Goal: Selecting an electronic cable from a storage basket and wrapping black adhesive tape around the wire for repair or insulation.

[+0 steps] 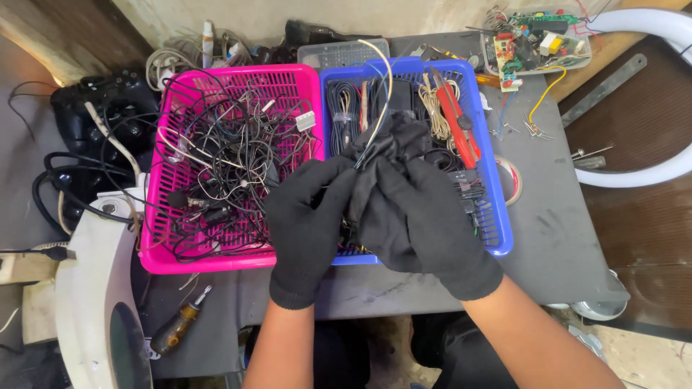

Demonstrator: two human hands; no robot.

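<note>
Black cloth [393, 148] is being gripped by both gloved hands together, the left hand [310, 216] and right hand [418, 223] closing on it above the blue basket [497, 216] of cables. Beside it, a pink basket [155, 238] is lying on the grey surface [555, 238].

Grey worktable [562, 238] — dark floor [649, 238], wooden wall [79, 32].

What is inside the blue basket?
The blue basket holds bundled black cables, a beige wire coil and a red tool. The gloved hands cover its near part, so that stays unseen.
</note>
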